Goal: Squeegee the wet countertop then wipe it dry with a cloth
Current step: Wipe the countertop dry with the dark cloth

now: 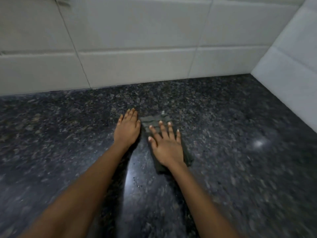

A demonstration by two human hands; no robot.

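A dark speckled granite countertop (231,152) fills the lower part of the view. A folded grey-green cloth (154,121) lies on it near the middle. My right hand (165,145) lies flat on the cloth with fingers spread, pressing it down. My left hand (127,128) rests flat on the bare counter just left of the cloth, fingers together, touching or almost touching its edge. No squeegee is in view.
White tiled walls (137,40) rise behind the counter and along its right side (291,57), meeting in a corner at the back right. A bright light reflection shows on the counter between my forearms.
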